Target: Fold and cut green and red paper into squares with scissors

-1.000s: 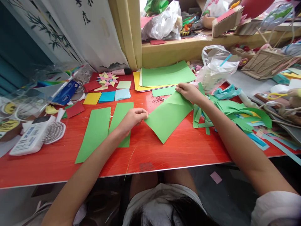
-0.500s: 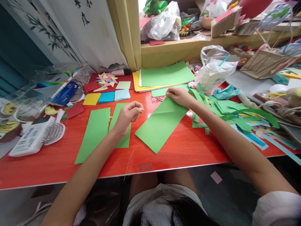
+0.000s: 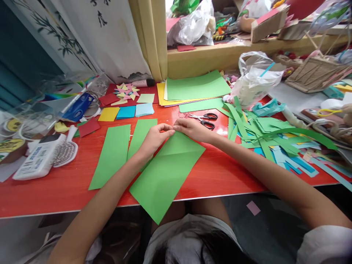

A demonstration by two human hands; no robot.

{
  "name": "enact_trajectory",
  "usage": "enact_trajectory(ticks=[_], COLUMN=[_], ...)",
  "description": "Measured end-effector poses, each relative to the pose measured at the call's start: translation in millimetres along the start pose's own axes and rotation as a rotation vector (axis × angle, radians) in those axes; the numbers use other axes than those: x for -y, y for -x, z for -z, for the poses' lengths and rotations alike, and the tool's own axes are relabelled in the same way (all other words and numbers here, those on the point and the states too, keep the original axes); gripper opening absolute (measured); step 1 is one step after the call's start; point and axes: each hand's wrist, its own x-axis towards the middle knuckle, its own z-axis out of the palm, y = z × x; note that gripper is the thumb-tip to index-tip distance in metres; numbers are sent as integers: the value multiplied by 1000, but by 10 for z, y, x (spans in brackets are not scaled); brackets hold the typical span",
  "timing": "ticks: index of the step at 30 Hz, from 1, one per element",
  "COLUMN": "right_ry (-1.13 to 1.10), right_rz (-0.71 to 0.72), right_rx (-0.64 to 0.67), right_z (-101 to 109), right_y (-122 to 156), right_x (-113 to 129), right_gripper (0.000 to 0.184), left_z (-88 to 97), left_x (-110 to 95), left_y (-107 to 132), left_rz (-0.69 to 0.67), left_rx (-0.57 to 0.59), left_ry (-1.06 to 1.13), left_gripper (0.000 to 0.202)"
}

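Note:
A large green paper sheet [image 3: 167, 168] lies slanted on the red table [image 3: 220, 172], its lower corner hanging over the front edge. My left hand [image 3: 154, 138] and my right hand [image 3: 192, 129] meet at its top corner, and both pinch the paper there with closed fingers. A crease runs across the upper part of the sheet. Two green paper strips [image 3: 111, 156] lie flat to the left of my left hand.
Black-handled scissors [image 3: 205, 119] lie just behind my right hand. A heap of green and blue offcuts [image 3: 264, 130] fills the right side. Stacked green and yellow sheets [image 3: 196, 88], small coloured squares [image 3: 125, 112], a white remote [image 3: 37, 161], a hairbrush [image 3: 63, 154] and a plastic bag [image 3: 254, 82] stand around.
The green sheet has been pulled toward me and to the left, past the table edge. My right hand came with it; my left hand took hold of its top corner. The scissors are uncovered.

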Motion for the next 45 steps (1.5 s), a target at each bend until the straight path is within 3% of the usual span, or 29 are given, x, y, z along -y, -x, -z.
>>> enact_trajectory(ticks=[8,19,32,45], right_ry=[-36,263,317,395], right_rz=[43,70,-19,-105], right_rx=[4,-59,-235,-349], right_z=[-44,-37,367,791], right_y=[7,6,-24,3], right_x=[-5,48,-60,-378], right_gripper=[28,20,22,19], left_z=[-2,-14,6,24], left_x=[23,22,-83,-138], left_y=[-12,-12,42,80], left_rz=[3,-16,61,68], left_rx=[-8,23,56,78], left_ry=[17,16,92,14], left_gripper=[21,14,14,15])
